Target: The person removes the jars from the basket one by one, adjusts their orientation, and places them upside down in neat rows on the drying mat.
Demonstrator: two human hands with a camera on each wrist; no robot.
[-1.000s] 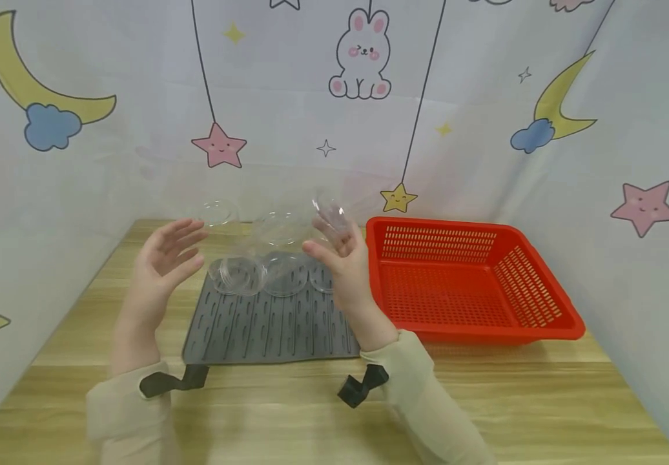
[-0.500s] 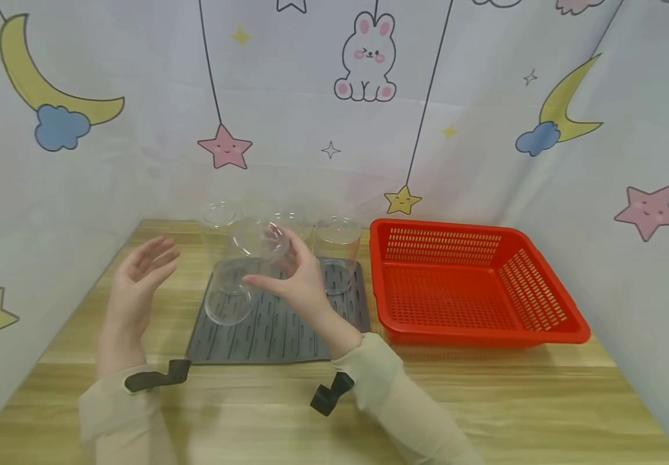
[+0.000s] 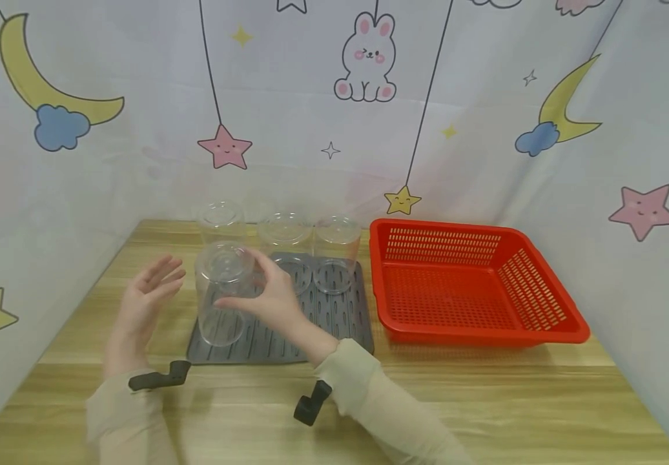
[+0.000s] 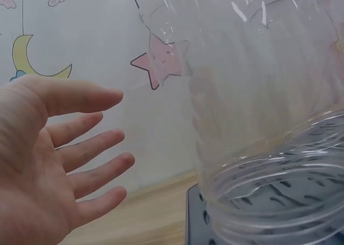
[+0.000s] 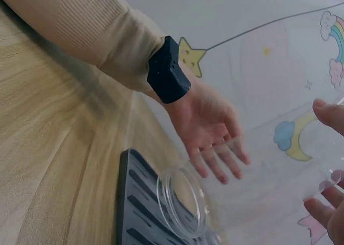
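My right hand (image 3: 273, 294) grips a clear plastic cup (image 3: 206, 281) near its upper end, thumb and fingers curled round the side. Faint rings show on the cup's top end. Its lower rim is over the front left of the grey ridged mat (image 3: 305, 345); whether it touches the mat I cannot tell. My left hand (image 3: 141, 300) stays apart on the cup's left, palm towards it, fingers loosely bent and holding nothing. In the left wrist view the same cup (image 4: 252, 105) stands beside that hand (image 4: 48, 164). Only fingertips of the right hand show in the right wrist view.
Three more clear cups stand behind the held one: a back left cup (image 3: 221, 219), a middle cup (image 3: 285, 236) and a right cup (image 3: 337, 239). A red perforated basket (image 3: 480, 336) sits on the wooden table (image 3: 485, 394) at the right. A patterned cloth hangs behind.
My right hand has brought the cup left, down and nearer to me, from above the mat's right side. The cup was tilted and is now about vertical. My left hand shifted left and lower.
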